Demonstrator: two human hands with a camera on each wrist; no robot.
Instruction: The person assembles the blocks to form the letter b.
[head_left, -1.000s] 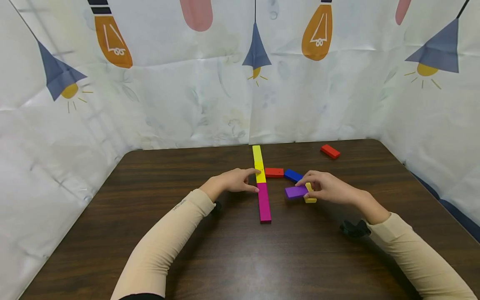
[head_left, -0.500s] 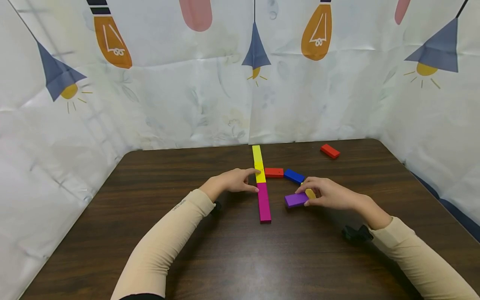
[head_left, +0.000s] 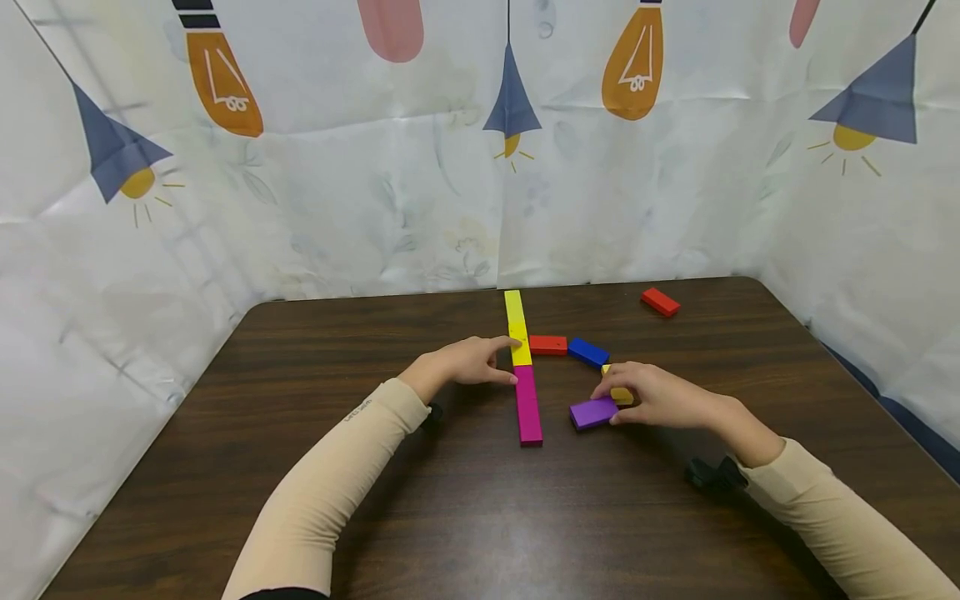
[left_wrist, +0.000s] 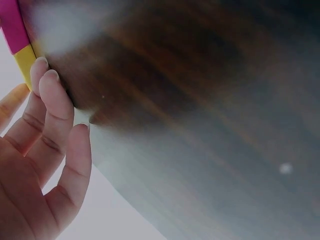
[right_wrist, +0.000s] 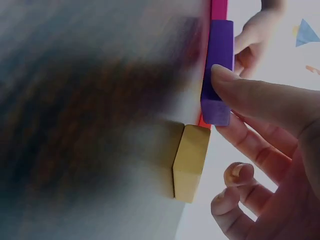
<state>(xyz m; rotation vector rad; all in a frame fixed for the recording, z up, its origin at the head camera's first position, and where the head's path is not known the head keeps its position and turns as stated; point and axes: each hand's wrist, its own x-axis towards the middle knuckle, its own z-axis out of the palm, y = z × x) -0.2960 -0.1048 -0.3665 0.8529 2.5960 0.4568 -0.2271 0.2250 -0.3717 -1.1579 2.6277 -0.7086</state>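
My right hand (head_left: 660, 396) pinches a purple block (head_left: 593, 412) between thumb and fingers, low over the table. In the right wrist view the thumb lies on the face of that purple block (right_wrist: 218, 75), and the gold-yellow block (right_wrist: 191, 160) stands close below it. My left hand (head_left: 467, 361) reaches to a straight row of yellow blocks (head_left: 516, 312) and magenta blocks (head_left: 528, 408). Its index fingertip touches a yellow block and its thumb tip is at the row's left edge. In the left wrist view the other fingers of this hand (left_wrist: 47, 135) are loosely extended.
A red block (head_left: 548, 345), a blue block (head_left: 588, 352) and the partly hidden gold-yellow block (head_left: 622, 395) curve away from the row's right side. Another red block (head_left: 660, 302) lies near the far edge of the dark wooden table (head_left: 450, 517). A patterned curtain (head_left: 337, 200) hangs behind.
My right hand has moved toward the near side with the purple block, away from the blue block and past the gold-yellow one. The left hand has stayed in place.
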